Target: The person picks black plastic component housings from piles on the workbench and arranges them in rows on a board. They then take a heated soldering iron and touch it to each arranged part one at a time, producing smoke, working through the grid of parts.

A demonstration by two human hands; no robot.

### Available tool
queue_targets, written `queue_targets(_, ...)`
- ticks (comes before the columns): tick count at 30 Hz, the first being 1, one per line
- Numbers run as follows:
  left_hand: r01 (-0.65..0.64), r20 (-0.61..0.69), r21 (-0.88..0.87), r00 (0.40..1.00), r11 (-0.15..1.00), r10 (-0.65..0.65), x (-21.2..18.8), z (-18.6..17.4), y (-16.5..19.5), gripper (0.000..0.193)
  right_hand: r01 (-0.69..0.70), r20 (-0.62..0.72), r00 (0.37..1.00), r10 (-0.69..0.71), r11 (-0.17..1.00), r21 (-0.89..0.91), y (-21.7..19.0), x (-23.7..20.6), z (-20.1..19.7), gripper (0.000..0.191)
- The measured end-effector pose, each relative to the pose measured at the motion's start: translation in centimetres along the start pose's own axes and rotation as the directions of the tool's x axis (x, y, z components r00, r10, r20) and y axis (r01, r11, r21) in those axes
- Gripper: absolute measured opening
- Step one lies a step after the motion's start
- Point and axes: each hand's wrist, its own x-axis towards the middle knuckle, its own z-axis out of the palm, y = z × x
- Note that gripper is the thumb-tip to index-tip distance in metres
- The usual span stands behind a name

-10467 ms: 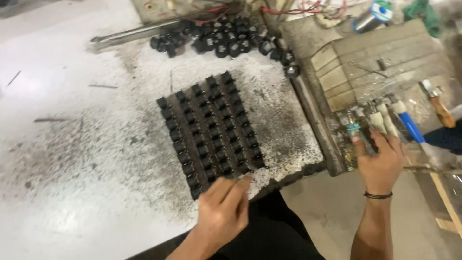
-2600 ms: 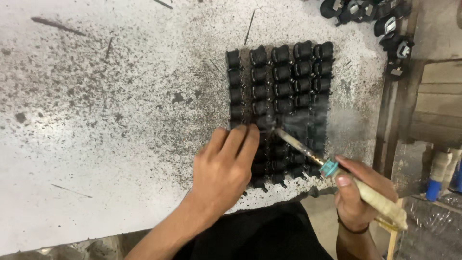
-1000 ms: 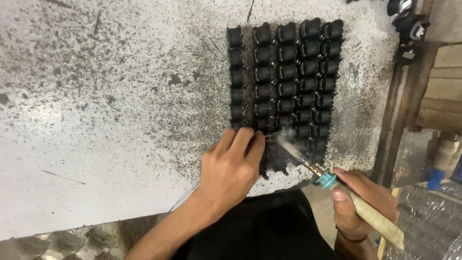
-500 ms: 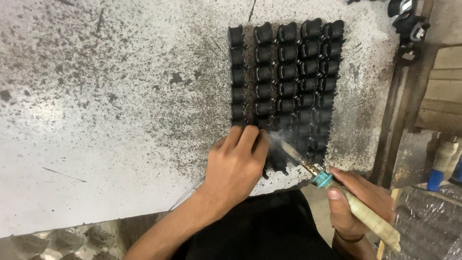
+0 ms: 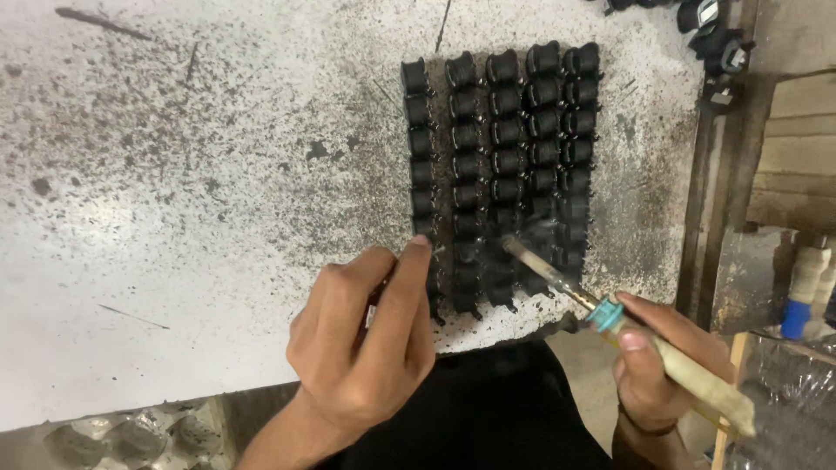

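Gripping a soldering iron (image 5: 610,318), the right hand (image 5: 666,374) touched its tip to the black component grid (image 5: 501,174); left hand (image 5: 366,339), fingers curled, pressed the grid's 7 o'clock corner.

Speckled white bench (image 5: 192,200) w/ rows of black parts (image 5: 501,165) on top.

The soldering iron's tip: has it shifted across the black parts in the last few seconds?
Yes. The soldering iron tip sat near the left columns of the block of black parts; now it is further right, in the right hand.
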Motion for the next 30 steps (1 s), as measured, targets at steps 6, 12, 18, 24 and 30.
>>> queue_targets(6, 0.024, 0.209, 0.056, 0.977, 0.998, -0.035, -3.4, 4.1, -1.7, 0.036, 0.170, 0.018, 0.985, -0.171, 0.984, 0.045, 2.4, -2.7, 0.4, 0.045)
queue_targets(12, -0.007, 0.220, 0.055, 0.975, 0.998, -0.005, -4.3, 6.1, -2.2, 0.041, 0.086, 0.087, 0.992, -0.089, 0.996, 0.034, 1.5, -1.3, 0.8, 0.042)
queue_targets(18, -0.015, 0.245, 0.058, 0.970, 0.998, 0.000, -3.6, 6.4, -2.1, 0.037, 0.122, 0.138, 0.984, -0.111, 0.990, -0.067, -0.3, 0.0, 1.0, 0.039)
queue_targets(24, -0.035, 0.261, 0.071, 0.965, 0.997, 0.015, -3.7, 6.7, -2.5, 0.034, 0.143, 0.167, 0.977, -0.132, 0.988, -0.052, -1.4, 0.2, 0.8, 0.036)
queue_targets(30, -0.037, 0.287, 0.077, 0.958, 0.996, 0.013, -2.6, 6.5, -2.2, 0.035, 0.120, 0.164, 0.981, -0.105, 0.989, -0.083, -0.7, 0.4, 0.9, 0.035)
